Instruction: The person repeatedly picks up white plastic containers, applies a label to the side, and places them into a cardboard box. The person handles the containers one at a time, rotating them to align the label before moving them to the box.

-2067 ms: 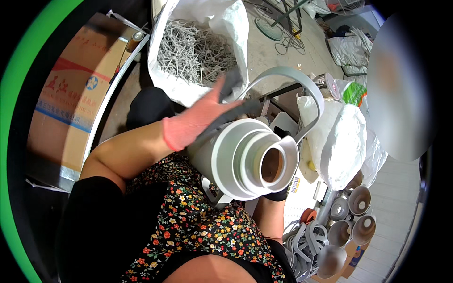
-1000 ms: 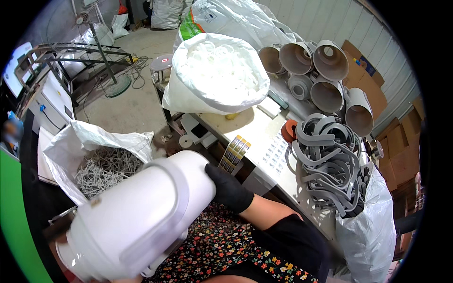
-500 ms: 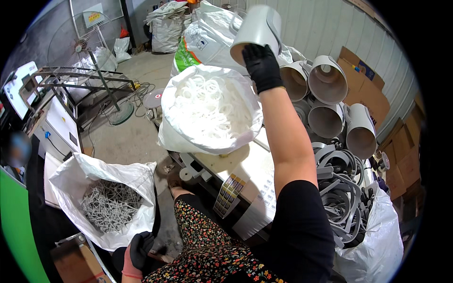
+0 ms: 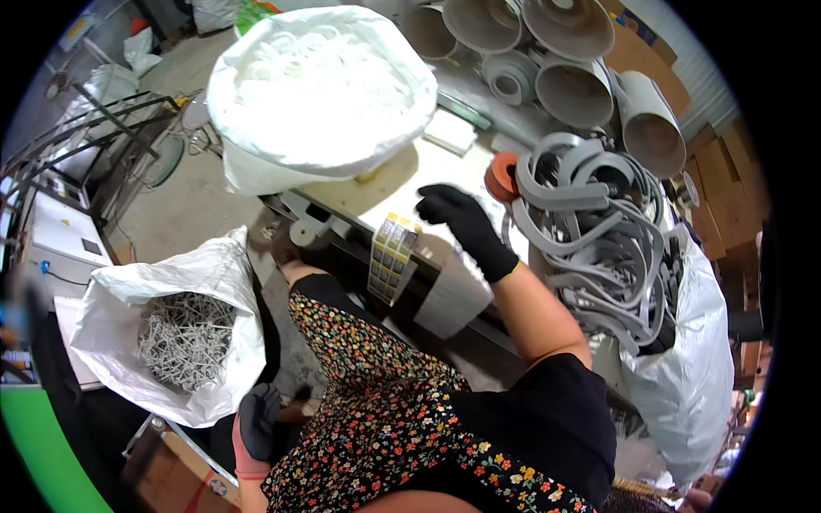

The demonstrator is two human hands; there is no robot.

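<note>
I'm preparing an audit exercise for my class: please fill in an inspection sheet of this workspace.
Surface: pale table, partly covered.
Work items: label strip hanging at the table's near edge; grey curved handles piled further right; hollow grey cylinders beyond.
Clutter: upper sack of white rings; lower-left sack of thin grey pieces.
Hands: right hand near the label strip, left hand beside the lower-left sack; contact and grip unclear.
Cables: dark cable with blue plug at the white cabinet.
Surroundings: cardboard at right.
</note>
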